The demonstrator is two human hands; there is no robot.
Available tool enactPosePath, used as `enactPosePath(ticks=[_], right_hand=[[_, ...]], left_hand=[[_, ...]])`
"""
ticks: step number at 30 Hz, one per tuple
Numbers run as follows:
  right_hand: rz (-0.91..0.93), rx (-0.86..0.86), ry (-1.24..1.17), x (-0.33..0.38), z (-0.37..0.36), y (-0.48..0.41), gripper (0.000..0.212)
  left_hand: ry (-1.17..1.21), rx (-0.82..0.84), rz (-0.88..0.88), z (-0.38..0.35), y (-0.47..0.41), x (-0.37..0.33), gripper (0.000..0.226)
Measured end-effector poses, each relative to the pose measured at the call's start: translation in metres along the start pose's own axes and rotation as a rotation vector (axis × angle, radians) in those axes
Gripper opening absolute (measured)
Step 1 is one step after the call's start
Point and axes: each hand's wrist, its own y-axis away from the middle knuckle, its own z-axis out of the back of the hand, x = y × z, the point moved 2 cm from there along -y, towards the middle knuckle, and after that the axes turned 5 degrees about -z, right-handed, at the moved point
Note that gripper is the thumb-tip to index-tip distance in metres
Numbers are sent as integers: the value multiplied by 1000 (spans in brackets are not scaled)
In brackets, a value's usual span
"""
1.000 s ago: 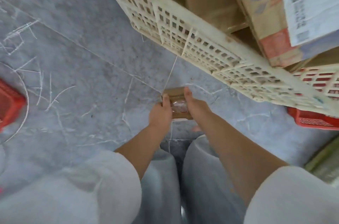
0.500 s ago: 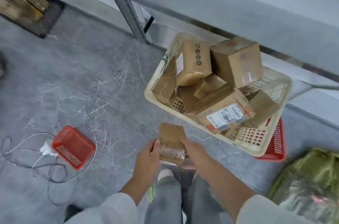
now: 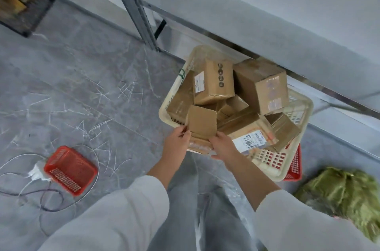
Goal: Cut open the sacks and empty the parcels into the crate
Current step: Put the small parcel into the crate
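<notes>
Both hands are on one small parcel (image 3: 202,122), held right at the near-left corner of the cream crate (image 3: 296,170), partly over the rim. It's plain brown cardboard, squarish and fairly flat. The face toward the camera is bare, and there's a shiny band of clear tape across the end nearest the person. No label that I can make out on the side showing.

The left hand (image 3: 177,144) pinches the left edge with its fingers (image 3: 183,134) curled in. The right hand (image 3: 223,147) has its thumb on the front near the right corner, with the rest wrapped under, so it's gripped from both sides.

The crate is lattice-sided and piled with brown boxes at all angles. The upright box (image 3: 213,82) has a white label and round printed marks, the big taped box (image 3: 261,86) sits behind it, and the low box (image 3: 249,139) has a barcode label.

On the grey floor (image 3: 92,86) there's a red basket (image 3: 70,170) to the left, beside a white plug and cables (image 3: 37,174). Another red basket (image 3: 295,165) pokes out from under the crate, and a green sack (image 3: 345,191) lies to the right.
</notes>
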Motion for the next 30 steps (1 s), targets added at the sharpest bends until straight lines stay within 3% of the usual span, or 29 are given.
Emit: enactPosePath(ticks=[6,12,15,21,26,30], right_hand=[[-152,-77,-33,-5,-23,-84,27],[-42,-179,-73,9,-31,-117,40],[-7,-194,-34,17,-32,-105,52],[34,-165,14,18,-23,-61,50],[180,-307,207,13,34,-7,52],[281,-425,213,-24,92,54,51]], left_hand=[[-181,187,-15,-22,-74,34,37],[-167,196,31,-25,-116,33,45],[-222,269,15,-21,-114,24,45],[-431,333,-67,-14,-92,-5,40],[-576,396,-235,-20,-55,-56,43],[-610,432,-425,-37,15,-96,42]])
